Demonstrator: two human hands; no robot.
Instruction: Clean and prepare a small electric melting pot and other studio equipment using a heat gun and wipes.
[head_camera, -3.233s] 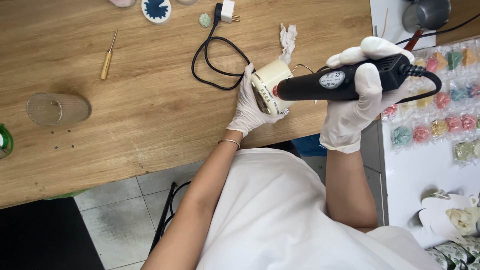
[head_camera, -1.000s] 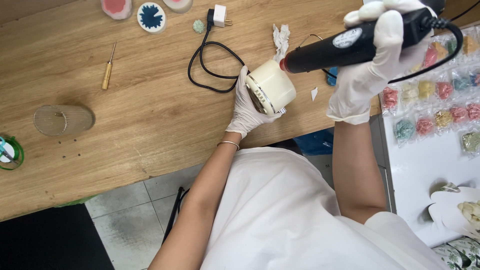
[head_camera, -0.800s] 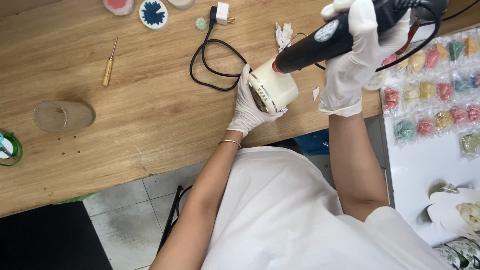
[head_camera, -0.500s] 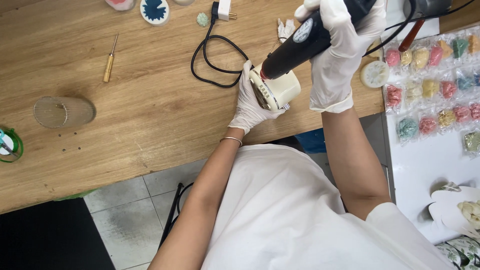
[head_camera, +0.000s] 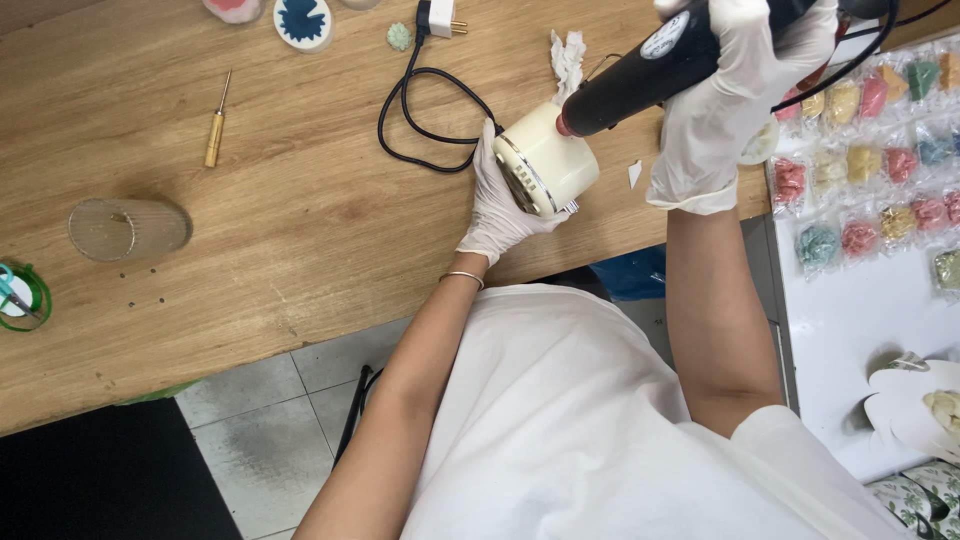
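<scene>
My gloved left hand (head_camera: 497, 205) grips a cream-coloured round object (head_camera: 547, 160) tipped on its side on the wooden table (head_camera: 280, 230). My gloved right hand (head_camera: 725, 100) holds a black corded heat-gun-like tool (head_camera: 650, 65). Its nozzle points down-left and touches the top of the cream object.
A black cable with plug (head_camera: 425, 95), a crumpled tissue (head_camera: 570, 55), a small wooden-handled awl (head_camera: 216, 130) and an overturned ribbed glass (head_camera: 128, 228) lie on the table. At the right, a white surface (head_camera: 860, 310) carries several small wrapped coloured pieces.
My right hand swung the black tool from level to nozzle-down and brought its tip onto the cream object. My left hand kept its grip on that object.
</scene>
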